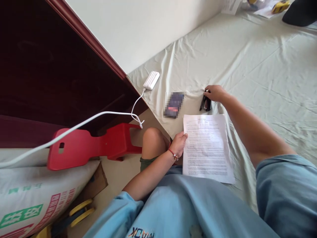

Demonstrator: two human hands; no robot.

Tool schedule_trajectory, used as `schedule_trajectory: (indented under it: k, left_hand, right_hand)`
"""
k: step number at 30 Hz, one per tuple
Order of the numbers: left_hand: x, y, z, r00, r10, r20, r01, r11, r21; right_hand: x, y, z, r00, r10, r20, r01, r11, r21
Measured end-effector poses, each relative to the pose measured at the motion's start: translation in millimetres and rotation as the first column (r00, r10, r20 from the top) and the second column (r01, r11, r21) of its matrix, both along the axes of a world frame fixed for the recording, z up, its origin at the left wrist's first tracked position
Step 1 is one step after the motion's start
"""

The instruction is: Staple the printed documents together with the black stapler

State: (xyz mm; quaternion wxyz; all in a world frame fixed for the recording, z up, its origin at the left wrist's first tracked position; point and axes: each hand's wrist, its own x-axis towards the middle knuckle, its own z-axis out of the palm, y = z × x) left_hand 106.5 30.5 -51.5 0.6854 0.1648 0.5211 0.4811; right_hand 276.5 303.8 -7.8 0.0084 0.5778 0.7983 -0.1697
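A printed paper sheet point(206, 148) lies on the pale green bedsheet point(260, 72) in front of me. My left hand point(178, 142) holds the sheet by its left edge; a red cord is around that wrist. My right hand point(215, 93) reaches beyond the paper's top edge and rests on a small dark stapler point(205, 103), fingers curled over its far end.
A dark phone point(173, 104) lies left of the stapler. A white power bank point(151, 80) sits near the bed corner, its white cable point(81, 125) trailing left. A red plastic stool point(94, 145) lies on its side by my knee. A printed sack point(37, 198) is at lower left.
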Motion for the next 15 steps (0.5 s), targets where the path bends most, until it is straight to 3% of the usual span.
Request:
schedule_trajectory:
  k: [5, 10, 15]
  left_hand:
    - [-9, -12, -1.6, 0.998, 0.013, -0.058, -0.010, 0.999, 0.049]
    - [-16, -18, -0.5, 0.995, 0.011, -0.100, -0.004, 0.997, 0.072]
    - [-16, -19, -4.9, 0.995, 0.019, -0.096, -0.012, 0.998, 0.068]
  right_hand:
    - [-10, -24, 2.9, 0.970, -0.232, -0.068, 0.235, 0.972, 0.025]
    - [-28, -50, 6.0, 0.982, -0.174, 0.066, 0.178, 0.983, -0.051]
    - [-21, -50, 11.4, 0.976, -0.212, 0.058, 0.216, 0.974, -0.075]
